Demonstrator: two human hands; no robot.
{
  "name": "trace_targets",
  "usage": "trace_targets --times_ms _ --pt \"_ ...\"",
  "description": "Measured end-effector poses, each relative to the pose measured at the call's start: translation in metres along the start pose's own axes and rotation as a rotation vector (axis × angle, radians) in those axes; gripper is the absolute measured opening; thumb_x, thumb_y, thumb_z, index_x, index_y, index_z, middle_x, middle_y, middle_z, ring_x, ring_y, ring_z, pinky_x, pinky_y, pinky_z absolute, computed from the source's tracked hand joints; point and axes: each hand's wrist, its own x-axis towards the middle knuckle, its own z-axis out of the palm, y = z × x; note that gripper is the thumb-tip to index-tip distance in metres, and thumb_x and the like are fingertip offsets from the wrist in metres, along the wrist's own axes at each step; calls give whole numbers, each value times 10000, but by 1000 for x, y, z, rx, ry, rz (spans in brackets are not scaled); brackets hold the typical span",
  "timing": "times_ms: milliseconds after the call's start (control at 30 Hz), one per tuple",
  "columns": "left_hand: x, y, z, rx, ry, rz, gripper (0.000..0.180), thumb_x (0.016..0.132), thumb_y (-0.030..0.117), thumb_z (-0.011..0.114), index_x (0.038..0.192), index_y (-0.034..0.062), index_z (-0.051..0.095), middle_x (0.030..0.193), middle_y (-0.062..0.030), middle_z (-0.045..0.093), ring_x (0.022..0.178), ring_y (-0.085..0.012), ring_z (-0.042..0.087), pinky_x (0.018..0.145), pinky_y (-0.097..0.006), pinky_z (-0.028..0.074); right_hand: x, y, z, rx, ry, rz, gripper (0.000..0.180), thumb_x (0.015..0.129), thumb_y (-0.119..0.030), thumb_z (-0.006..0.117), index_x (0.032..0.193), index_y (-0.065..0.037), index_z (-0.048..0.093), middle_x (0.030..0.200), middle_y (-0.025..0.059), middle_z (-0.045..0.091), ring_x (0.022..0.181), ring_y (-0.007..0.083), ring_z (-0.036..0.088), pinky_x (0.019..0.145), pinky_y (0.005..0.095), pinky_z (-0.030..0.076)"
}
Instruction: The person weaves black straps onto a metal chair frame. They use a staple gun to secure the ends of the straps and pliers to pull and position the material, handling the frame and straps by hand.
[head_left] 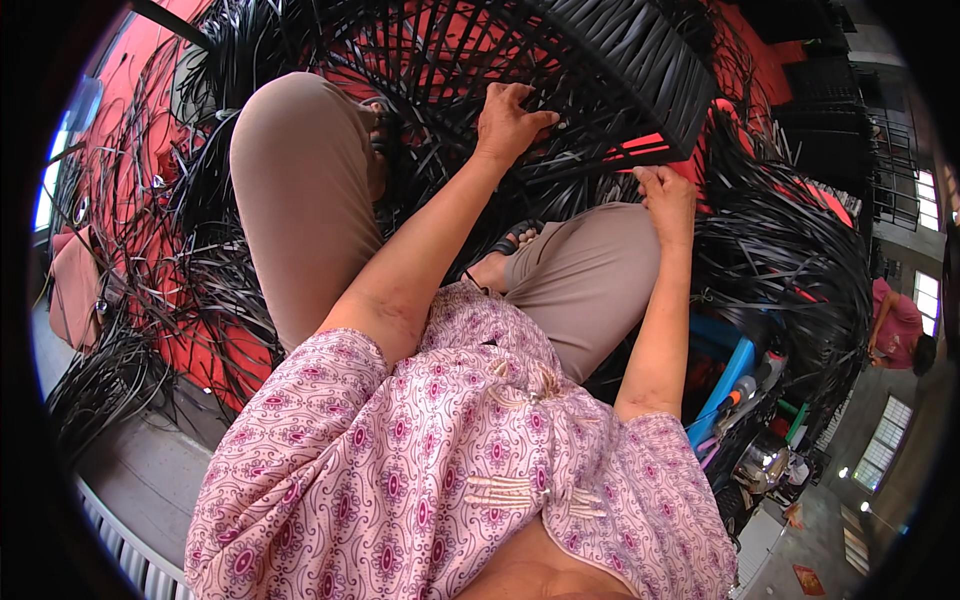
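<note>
A black frame (690, 105) wound with flat black strips stands tilted before me, its inside partly open. My left hand (512, 125) is at the frame's near side, thumb apart from the bent fingers; I see nothing held in it. Below the frame's lower right corner, my right hand (668, 198) is closed, thumb and forefinger pinched together above my right knee. Whatever is between those fingertips is too small to make out. Loose black plastic strips (770, 240) lie in heaps around the frame and under it.
Red sheeting (225, 365) shows beneath the strips. A pinkish-brown padded seat (75, 290) stands at far left. To my right are a blue plastic crate (722, 390) and an orange-and-grey tool (740, 392). Another person (900, 325) in pink is at far right.
</note>
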Motion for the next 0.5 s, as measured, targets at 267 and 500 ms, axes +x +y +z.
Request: trace_targets --times_ms 267,500 --pt "19 -10 -4 -590 -293 -266 455 782 241 786 1137 -16 663 810 -39 668 730 -122 591 659 -270 466 -2 -9 -2 35 -28 53 292 860 -329 683 873 -45 750 695 115 702 672 266 696 645 375 512" --pt "29 6 -29 -817 -475 -396 358 836 237 769 1113 24 690 819 -10 676 648 -70 509 615 -224 415 -2 -6 0 -4 -12 11 292 854 -335 691 875 -51 753 702 114 706 681 265 700 652 371 516"
